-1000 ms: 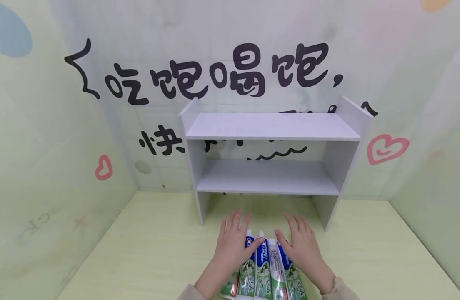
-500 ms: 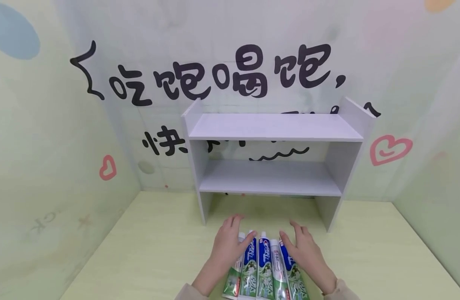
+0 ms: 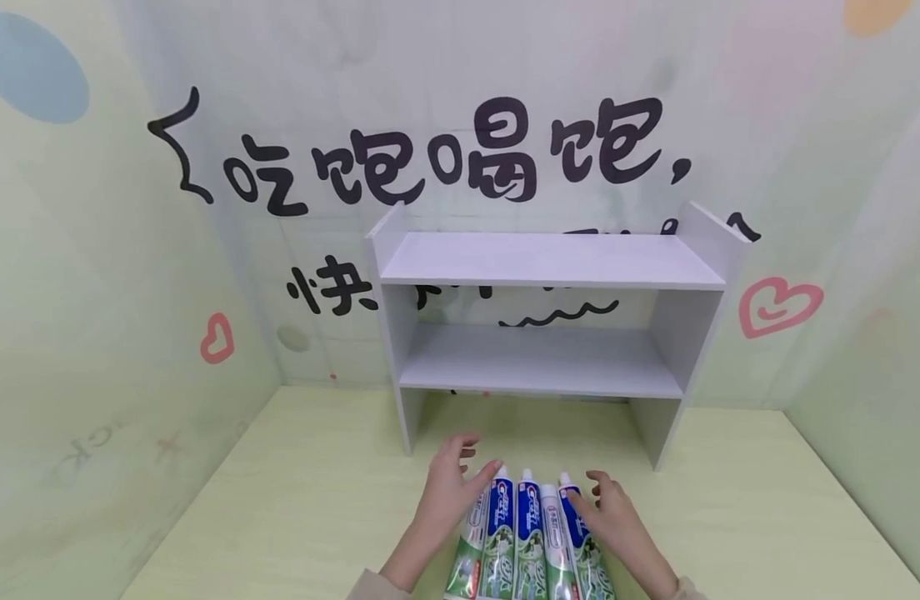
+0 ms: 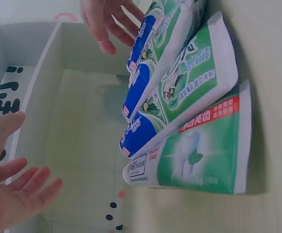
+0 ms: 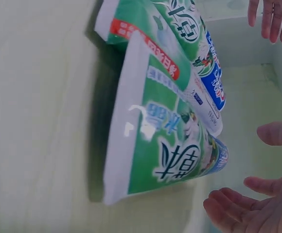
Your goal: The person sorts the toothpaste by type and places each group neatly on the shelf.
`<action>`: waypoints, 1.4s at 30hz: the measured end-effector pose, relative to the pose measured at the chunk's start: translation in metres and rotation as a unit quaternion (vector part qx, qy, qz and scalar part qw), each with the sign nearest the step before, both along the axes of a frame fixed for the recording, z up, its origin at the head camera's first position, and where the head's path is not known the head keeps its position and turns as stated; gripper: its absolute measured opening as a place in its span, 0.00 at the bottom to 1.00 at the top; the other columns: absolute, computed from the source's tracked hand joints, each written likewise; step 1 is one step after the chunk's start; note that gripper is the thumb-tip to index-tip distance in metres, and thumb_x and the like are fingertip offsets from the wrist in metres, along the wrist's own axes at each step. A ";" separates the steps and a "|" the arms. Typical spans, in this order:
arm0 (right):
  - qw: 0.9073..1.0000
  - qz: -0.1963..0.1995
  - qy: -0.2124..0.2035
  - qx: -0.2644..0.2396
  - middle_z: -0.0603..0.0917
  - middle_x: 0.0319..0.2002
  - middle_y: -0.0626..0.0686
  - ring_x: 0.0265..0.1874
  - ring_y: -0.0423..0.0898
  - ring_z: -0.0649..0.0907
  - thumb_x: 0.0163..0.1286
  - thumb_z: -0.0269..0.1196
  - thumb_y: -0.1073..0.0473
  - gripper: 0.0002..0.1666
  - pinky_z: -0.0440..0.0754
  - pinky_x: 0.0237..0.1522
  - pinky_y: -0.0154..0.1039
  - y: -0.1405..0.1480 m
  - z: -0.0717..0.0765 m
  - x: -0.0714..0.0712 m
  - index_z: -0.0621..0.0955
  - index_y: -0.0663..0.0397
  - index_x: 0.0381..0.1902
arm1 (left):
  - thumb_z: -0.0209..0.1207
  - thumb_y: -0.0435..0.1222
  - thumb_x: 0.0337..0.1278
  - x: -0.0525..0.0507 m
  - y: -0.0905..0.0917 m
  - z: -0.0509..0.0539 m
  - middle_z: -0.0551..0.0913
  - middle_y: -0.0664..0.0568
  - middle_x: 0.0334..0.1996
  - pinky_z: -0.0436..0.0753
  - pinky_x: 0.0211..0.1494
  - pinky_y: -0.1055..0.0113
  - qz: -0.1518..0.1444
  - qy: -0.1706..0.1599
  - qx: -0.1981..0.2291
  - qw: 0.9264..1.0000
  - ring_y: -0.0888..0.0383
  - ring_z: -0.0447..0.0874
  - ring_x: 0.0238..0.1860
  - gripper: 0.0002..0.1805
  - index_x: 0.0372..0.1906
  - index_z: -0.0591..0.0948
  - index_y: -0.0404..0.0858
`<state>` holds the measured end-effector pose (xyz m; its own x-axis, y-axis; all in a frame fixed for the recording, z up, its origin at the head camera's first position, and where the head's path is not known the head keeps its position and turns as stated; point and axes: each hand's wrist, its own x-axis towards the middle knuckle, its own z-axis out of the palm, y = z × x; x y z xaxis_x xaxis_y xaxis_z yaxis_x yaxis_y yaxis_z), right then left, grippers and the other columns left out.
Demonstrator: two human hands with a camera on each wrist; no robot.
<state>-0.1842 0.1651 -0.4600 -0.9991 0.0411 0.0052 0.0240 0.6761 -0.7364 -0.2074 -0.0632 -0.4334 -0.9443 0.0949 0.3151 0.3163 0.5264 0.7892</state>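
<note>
Several toothpaste tubes lie side by side in a row at the bottom of the head view, caps towards the shelf. A white-and-green tube (image 3: pixel 466 568) is at the left end; a blue-and-green tube (image 3: pixel 591 560) is at the right end. My left hand (image 3: pixel 442 493) hovers beside the left-end tube, fingers loosely bent. In the left wrist view a gap separates that hand (image 4: pixel 9 187) from the tubes. My right hand (image 3: pixel 617 521) is by the right-end tube, its thumb overlapping the cap end in the head view. The right wrist view shows its relaxed fingers (image 5: pixel 233 206) holding nothing.
A white two-tier shelf (image 3: pixel 542 360) stands on the pale yellow table (image 3: pixel 280 500) just beyond the tubes. Behind it and on both sides are walls with printed patterns, the back wall (image 3: pixel 505 50) carrying large black lettering.
Both hands have drawn back slightly towards the row's two ends, and their outstretched fingers have become more bent. More of the left-end tube now shows. The tubes stay in their row.
</note>
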 end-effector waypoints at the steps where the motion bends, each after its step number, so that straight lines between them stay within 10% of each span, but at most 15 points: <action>1: 1.000 -0.001 -0.002 -0.003 0.76 0.41 0.68 0.37 0.59 0.78 0.62 0.59 0.54 0.33 0.79 0.35 0.47 0.000 -0.001 0.000 0.66 0.75 0.56 | 0.62 0.46 0.49 -0.001 -0.001 0.000 0.77 0.41 0.50 0.80 0.49 0.59 0.001 -0.005 0.013 1.000 0.47 0.78 0.49 0.29 0.53 0.71 0.33; 14: 0.999 0.001 -0.012 -0.030 0.78 0.34 0.62 0.32 0.50 0.78 0.58 0.61 0.44 0.41 0.80 0.34 0.43 0.005 -0.026 -0.002 0.67 0.78 0.52 | 0.66 0.40 0.45 -0.011 -0.011 -0.006 0.79 0.42 0.45 0.82 0.43 0.66 0.071 -0.019 0.119 0.990 0.47 0.79 0.46 0.23 0.47 0.74 0.34; 26: 0.998 -0.017 -0.046 -0.035 0.78 0.34 0.62 0.31 0.49 0.79 0.56 0.64 0.56 0.36 0.81 0.34 0.42 -0.005 -0.020 0.003 0.66 0.80 0.52 | 0.68 0.38 0.42 -0.025 -0.030 -0.018 0.79 0.41 0.41 0.81 0.43 0.72 0.138 -0.010 0.234 0.962 0.45 0.78 0.46 0.25 0.45 0.73 0.29; 42: 0.998 -0.027 -0.048 -0.026 0.78 0.31 0.58 0.31 0.47 0.77 0.52 0.66 0.58 0.28 0.78 0.36 0.41 -0.003 -0.026 0.002 0.72 0.76 0.43 | 0.68 0.38 0.42 -0.045 -0.053 -0.033 0.76 0.40 0.45 0.75 0.39 0.81 0.220 0.021 0.267 0.938 0.48 0.74 0.47 0.27 0.46 0.71 0.30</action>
